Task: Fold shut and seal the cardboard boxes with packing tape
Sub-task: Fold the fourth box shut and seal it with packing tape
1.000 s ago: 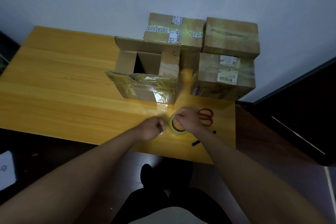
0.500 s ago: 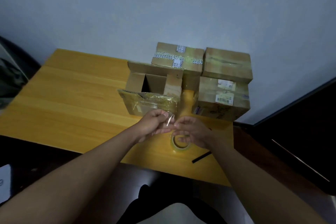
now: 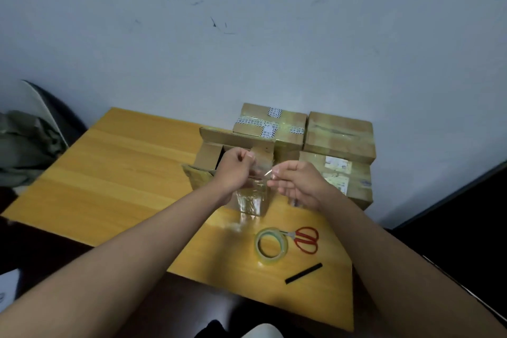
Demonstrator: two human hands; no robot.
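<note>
Both hands are pinching a clear tape strip (image 3: 260,173) above the open cardboard box (image 3: 233,143): left hand (image 3: 236,170) and right hand (image 3: 299,182) are sitting slightly apart. Tape roll (image 3: 271,245) is lying on the surface (image 3: 123,173), touching red scissors (image 3: 306,239).

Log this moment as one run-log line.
left hand: pinches clear tape strip | right hand: pinches other end | open cardboard box: flaps up, unsealed | tape roll: on table, beside red scissors
</note>
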